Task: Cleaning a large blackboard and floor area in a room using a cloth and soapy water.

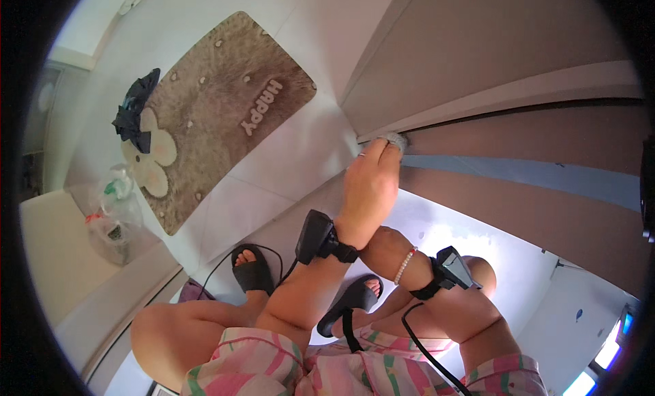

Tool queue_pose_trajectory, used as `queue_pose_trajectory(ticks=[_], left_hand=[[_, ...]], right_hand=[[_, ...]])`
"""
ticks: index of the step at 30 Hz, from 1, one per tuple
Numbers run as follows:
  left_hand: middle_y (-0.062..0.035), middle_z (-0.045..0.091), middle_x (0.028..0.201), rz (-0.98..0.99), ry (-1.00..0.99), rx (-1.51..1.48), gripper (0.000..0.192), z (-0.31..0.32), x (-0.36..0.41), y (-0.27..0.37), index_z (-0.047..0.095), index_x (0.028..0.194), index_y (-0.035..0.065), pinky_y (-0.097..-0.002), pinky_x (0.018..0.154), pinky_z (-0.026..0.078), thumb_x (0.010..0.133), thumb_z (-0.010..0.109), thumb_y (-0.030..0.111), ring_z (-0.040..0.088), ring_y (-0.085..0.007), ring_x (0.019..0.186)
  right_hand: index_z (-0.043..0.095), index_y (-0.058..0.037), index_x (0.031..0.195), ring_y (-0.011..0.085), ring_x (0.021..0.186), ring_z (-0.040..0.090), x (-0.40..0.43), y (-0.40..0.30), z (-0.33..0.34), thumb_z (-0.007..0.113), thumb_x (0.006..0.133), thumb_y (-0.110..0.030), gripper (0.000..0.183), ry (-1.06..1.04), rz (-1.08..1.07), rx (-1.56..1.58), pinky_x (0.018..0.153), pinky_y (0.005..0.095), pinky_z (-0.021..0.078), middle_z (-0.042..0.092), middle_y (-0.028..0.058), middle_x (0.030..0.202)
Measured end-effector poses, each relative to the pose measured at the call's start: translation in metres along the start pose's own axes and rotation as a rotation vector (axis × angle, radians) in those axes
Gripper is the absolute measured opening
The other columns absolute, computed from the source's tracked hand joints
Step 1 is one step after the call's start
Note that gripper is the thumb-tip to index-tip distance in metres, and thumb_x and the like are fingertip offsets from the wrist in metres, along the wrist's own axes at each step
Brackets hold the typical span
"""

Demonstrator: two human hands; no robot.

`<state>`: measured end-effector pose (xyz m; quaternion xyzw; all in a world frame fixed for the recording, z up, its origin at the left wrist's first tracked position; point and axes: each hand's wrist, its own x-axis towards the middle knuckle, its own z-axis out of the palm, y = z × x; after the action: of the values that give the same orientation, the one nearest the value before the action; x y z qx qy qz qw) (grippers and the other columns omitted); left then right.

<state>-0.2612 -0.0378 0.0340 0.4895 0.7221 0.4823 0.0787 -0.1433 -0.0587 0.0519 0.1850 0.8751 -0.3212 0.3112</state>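
My left hand (pixel 372 183) is shut on a greyish-white cloth or pad (pixel 397 139), mostly covered by the fingers. It presses the cloth to the bottom corner of a brown door frame or panel (pixel 532 140), close to the floor. A pale blue strip (pixel 491 171) runs along that panel. Just below the left wrist is my right hand (pixel 387 245), its fingers turned away and hidden behind the left wrist, so its grip does not show. Both wrists carry black strapped devices, and a beaded bracelet (pixel 406 265) circles the right one.
A brown plush mat (pixel 220 99) with lettering lies on the tiled floor, a crumpled dark cloth or bag (pixel 134 112) on its edge. Clear plastic bags (pixel 116 227) stand beside it at left. My black slippers (pixel 253 272) rest near a floor threshold. Black cables hang by both arms.
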Motion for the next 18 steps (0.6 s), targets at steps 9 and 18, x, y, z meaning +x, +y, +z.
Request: queue_pose_trajectory(ticks=[9,18], left_hand=[[-0.0178,0.060,0.095,-0.211,-0.051,-0.011,0.008,0.040,-0.020,-0.049,0.061,0.091,0.0019,-0.0497,0.069,0.050,0.090,0.055,0.007,0.062,-0.0408,0.079],[-0.0174,0.057,0.090,0.021,0.029,-0.073,0.008,0.000,0.014,0.003,0.057,0.088,0.0015,-0.0485,0.071,0.047,0.087,0.063,0.006,0.057,-0.0404,0.081]], right_hand=[[0.064,-0.0003,0.099,0.0351,0.091,0.067,0.004,0.009,0.015,0.051,0.092,-0.013,0.020,0.096,-0.034,-0.103,0.073,0.0453,0.0573,0.065,0.0194,0.100],[0.068,-0.0014,0.096,0.0358,0.089,0.068,-0.001,0.006,0.009,0.061,0.086,-0.015,0.018,0.119,0.023,0.013,0.072,0.0457,0.0568,0.069,0.0184,0.089]])
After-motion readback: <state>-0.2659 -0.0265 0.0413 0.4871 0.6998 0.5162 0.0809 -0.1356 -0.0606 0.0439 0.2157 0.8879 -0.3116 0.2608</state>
